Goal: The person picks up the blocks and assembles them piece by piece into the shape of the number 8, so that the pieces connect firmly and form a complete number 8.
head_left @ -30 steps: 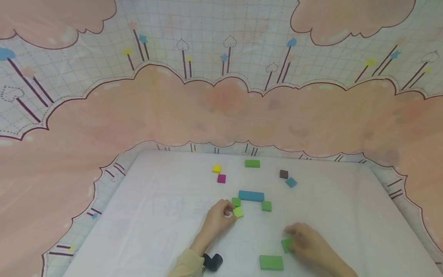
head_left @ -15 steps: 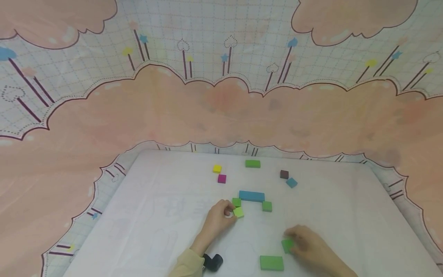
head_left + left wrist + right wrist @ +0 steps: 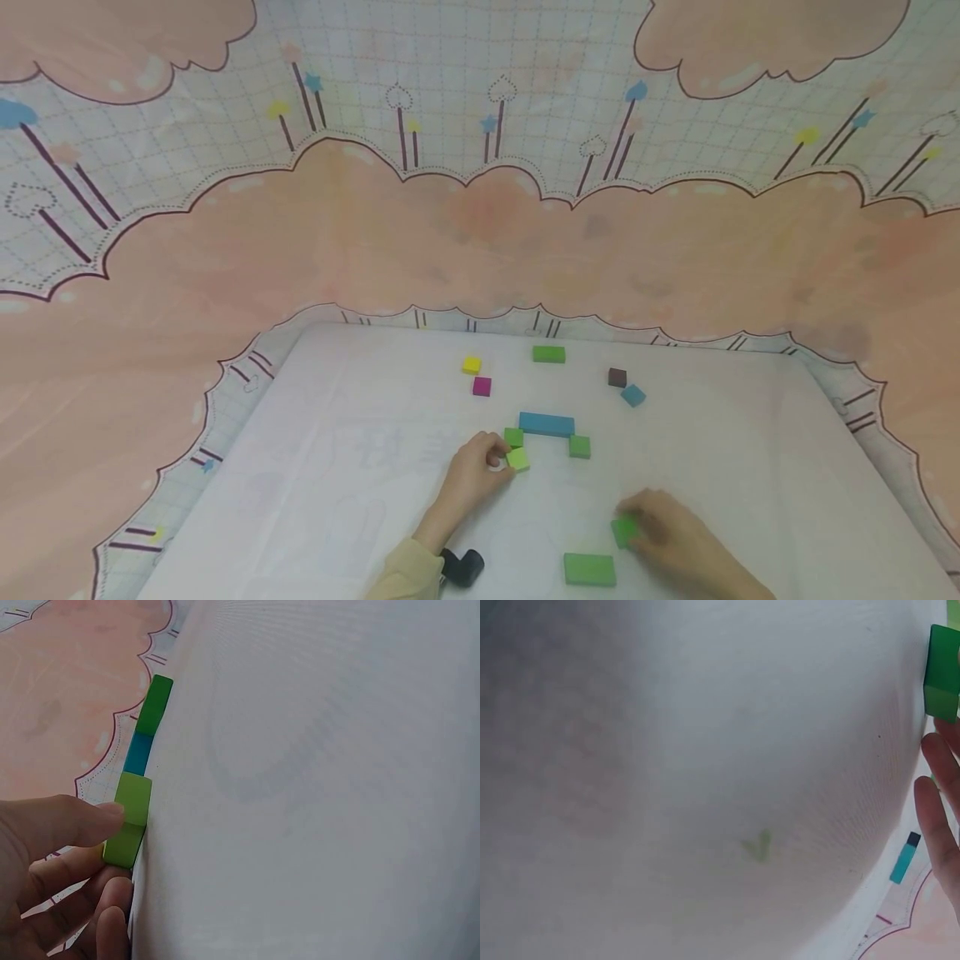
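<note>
My left hand (image 3: 474, 471) pinches a light green cube (image 3: 517, 459) between thumb and fingers, right at the near side of a green cube (image 3: 513, 437). In the left wrist view the thumb lies on the light green block (image 3: 129, 844). A long blue block (image 3: 547, 424) runs between that green cube and another green cube (image 3: 580, 447) at its right end. Farther right, my right hand (image 3: 663, 533) holds a green block (image 3: 624, 532) low over the table, partly hidden by its fingers. The right wrist view shows this green block (image 3: 941, 671) at its edge, beside the fingertips.
A green rectangular block (image 3: 589, 570) lies on the white table (image 3: 337, 500) near the front. Toward the back are a yellow cube (image 3: 471, 365), a magenta cube (image 3: 482, 387), a green block (image 3: 549, 354), a dark brown cube (image 3: 617, 377) and a blue cube (image 3: 633, 396).
My right hand has shifted slightly toward the front with the green block. The left hand stays on the light green cube, and the other blocks keep their places.
</note>
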### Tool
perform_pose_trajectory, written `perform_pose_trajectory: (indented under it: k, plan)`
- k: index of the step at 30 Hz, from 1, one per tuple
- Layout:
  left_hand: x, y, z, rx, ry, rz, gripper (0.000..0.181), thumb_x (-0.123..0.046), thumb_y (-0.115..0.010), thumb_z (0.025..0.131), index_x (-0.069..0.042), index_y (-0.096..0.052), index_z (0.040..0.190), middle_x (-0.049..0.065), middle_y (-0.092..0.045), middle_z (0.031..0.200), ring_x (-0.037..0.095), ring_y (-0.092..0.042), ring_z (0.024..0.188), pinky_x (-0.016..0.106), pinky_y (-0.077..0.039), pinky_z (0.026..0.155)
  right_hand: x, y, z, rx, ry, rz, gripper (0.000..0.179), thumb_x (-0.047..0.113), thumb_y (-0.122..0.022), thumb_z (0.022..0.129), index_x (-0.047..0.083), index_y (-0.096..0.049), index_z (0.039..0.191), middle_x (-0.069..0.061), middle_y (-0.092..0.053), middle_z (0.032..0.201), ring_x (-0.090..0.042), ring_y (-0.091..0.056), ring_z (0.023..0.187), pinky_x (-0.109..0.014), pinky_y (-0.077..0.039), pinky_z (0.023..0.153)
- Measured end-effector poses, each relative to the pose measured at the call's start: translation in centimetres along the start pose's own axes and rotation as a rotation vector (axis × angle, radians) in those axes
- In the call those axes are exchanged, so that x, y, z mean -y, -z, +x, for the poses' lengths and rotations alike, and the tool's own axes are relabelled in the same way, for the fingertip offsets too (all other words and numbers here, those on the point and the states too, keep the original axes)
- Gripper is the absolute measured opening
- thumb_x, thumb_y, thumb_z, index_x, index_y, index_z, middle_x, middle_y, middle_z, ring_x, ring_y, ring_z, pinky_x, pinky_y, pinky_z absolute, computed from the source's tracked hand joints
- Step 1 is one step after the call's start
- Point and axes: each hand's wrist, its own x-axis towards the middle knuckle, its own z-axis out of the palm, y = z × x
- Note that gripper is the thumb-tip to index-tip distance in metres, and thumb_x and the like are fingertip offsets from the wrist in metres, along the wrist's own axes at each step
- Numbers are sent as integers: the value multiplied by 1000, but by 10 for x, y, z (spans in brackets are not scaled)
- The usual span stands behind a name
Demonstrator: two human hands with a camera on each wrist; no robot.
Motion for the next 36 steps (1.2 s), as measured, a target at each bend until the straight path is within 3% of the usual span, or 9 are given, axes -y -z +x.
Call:
perform_pose_trajectory:
  k: [16, 26, 36]
  plan:
    - [2, -1, 2, -7, -4, 6, 22, -13, -75, 80, -11, -65, 99, 0, -62, 91, 9, -52, 79, 19, -46, 67, -4, 2, -2, 14, 94, -25, 33, 13, -69, 82, 29, -61, 109, 6, -57, 122, -19, -52, 117, -54, -43, 103]
    - [1, 1, 1, 8, -11, -15, 22, -13, -74, 79, -10, -65, 99, 0, -61, 90, 10, -52, 79, 20, -45, 67, -4, 3, -1, -5, 80, -88, 34, 15, -72, 79, 30, -62, 108, 4, -58, 124, -22, -51, 120, -56, -41, 104]
    - [0, 1, -1, 10, 0, -20, 21, -12, -74, 80, -10, -65, 99, 1, -61, 89, 12, -52, 80, 19, -46, 68, -3, 3, -1, -11, 31, -93, 33, 12, -73, 79, 27, -63, 107, 4, -58, 122, -18, -51, 114, -55, -42, 104]
